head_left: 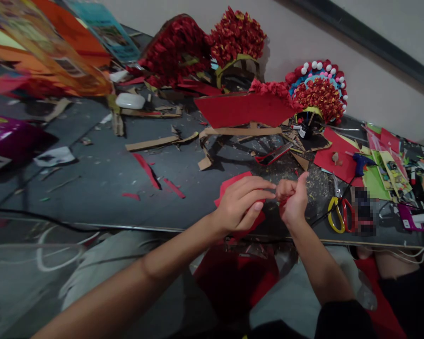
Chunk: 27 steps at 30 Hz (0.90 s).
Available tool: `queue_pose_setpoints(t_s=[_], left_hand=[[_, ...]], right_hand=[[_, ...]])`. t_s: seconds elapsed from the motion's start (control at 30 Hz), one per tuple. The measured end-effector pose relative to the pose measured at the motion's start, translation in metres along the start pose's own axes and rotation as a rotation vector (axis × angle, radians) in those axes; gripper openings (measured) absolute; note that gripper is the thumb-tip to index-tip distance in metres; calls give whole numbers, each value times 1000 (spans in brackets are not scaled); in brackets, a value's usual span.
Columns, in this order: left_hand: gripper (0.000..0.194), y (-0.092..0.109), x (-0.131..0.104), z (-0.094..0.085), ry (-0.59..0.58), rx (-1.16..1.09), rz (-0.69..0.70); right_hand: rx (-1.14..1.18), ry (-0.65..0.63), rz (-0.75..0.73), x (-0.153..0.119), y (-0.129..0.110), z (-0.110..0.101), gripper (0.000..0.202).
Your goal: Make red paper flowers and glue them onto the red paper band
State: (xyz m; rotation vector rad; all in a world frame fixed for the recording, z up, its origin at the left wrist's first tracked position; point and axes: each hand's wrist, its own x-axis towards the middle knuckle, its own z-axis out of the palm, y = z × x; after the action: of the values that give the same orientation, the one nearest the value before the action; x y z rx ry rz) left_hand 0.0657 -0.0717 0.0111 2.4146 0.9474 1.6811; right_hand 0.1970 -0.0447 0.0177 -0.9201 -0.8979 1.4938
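Observation:
My left hand [240,203] reaches over a red paper sheet [233,182] at the table's front edge. Its fingers are stretched out and its fingertips come close to my right hand [294,197]. The right hand is curled closed with the thumb raised. A bit of red paper [283,205] shows under its bent fingers; most of that piece is hidden in the palm. To the right of the right hand lie scissors [336,214] with one yellow and one red handle. Narrow red paper strips [146,170] lie to the left of my hands.
Bent cardboard strips [240,131] and a red sheet [245,109] lie behind my hands. Ruffled red headpieces [237,35] stand by the wall, near a small dark bottle [305,129]. A blue glue gun [363,164] rests at right. Another person's leg [394,263] shows lower right.

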Motion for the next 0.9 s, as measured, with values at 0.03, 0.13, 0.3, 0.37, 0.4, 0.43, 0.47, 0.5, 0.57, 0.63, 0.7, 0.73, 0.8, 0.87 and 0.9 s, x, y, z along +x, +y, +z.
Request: queue_pose_setpoints(t_s=[0.03,0.13,0.3,0.37,0.4,0.43,0.47,0.5,0.57,0.63,0.7,0.73,0.8,0.87,0.9], left_hand=[[25,0,1,0,-14,-8,2],[19,1,2,2,-51,-9,14],[12,0,-1,11,-120,130,52],[17,-2,-2,13,-162,183,64],[19,-4,-3,13,-185,204,71],[20,-6,-3,13,-207,217,77],[20,-7,-3,13,-230,221,80],[21,-9,-3,12,-256,214,75],[23,-13,-3,11,-307,174,45],[27,-16,-4,9,-355,130,15],[30,-18,-5,7,-398,102,-8],[30,-18,-6,7,-411,94,-28],[27,-19,-7,7,-410,88,-73],[24,-20,-8,8,-384,90,-118],[23,-19,-8,9,-369,93,-135]], right_hand=[[18,20,4,-1,-1,1,69],[82,47,82,-4,-4,4,67],[286,90,265,-2,-12,7,30],[342,105,363,1,-14,6,12],[363,105,409,2,-14,6,7],[383,102,448,3,-14,5,5],[400,98,483,4,-14,5,8],[412,99,514,5,-13,4,13],[419,107,557,6,-13,4,23],[420,85,593,6,-14,5,33],[412,34,631,5,-15,7,44],[400,13,646,5,-16,7,48],[361,6,650,4,-15,9,49],[330,17,632,4,-12,9,46],[326,24,623,5,-10,9,44]])
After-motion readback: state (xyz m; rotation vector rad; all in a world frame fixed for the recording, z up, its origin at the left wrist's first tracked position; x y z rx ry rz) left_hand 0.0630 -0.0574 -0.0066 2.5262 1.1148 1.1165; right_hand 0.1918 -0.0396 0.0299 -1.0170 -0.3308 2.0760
